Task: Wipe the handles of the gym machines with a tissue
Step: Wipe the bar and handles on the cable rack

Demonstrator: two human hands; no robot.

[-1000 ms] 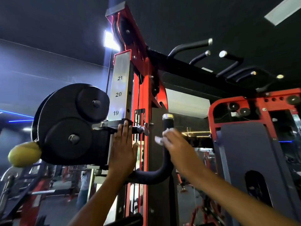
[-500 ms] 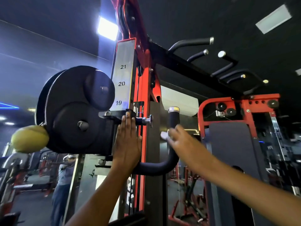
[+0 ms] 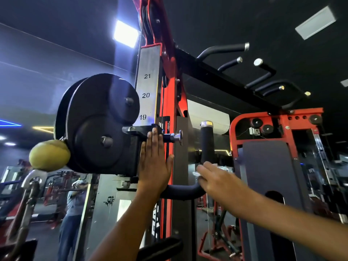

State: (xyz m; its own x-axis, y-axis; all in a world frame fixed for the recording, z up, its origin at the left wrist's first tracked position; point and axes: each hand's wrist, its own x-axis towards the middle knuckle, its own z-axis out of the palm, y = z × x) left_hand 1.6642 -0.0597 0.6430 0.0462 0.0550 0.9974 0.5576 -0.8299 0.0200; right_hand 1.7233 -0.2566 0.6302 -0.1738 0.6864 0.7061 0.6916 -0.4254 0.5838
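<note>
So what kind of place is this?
Most likely a gym: black weight plates hang on a red machine frame, with pull-up grips overhead and a padded handle.

You are in a gym: a red machine frame (image 3: 170,102) with a numbered post (image 3: 147,85), black pulley discs (image 3: 99,125), padded pull-up grips (image 3: 224,48) overhead.

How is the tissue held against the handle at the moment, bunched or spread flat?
Bunched: only a small crumpled white wad of tissue shows under the right hand at the handle.
</note>
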